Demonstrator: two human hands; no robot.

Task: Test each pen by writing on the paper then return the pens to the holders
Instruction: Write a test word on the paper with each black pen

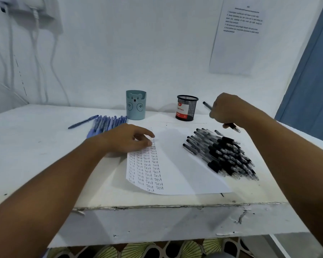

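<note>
A white paper (177, 164) with columns of "Test" written down its left part lies in the middle of the table. My left hand (127, 139) rests on its upper left corner, fingers relaxed. My right hand (226, 110) grips a black pen (207, 105) above the far end of a pile of several black pens (224, 153) on the right. Several blue pens (106, 123) lie in a row on the left. A teal bear holder (136, 105) and a black mesh holder (186, 108) stand at the back.
The white table (35, 146) has a chipped front edge (175, 205). A printed sheet (237, 34) hangs on the wall at the right, and cables (35, 53) hang at the left. A blue door frame (313, 81) stands at the far right.
</note>
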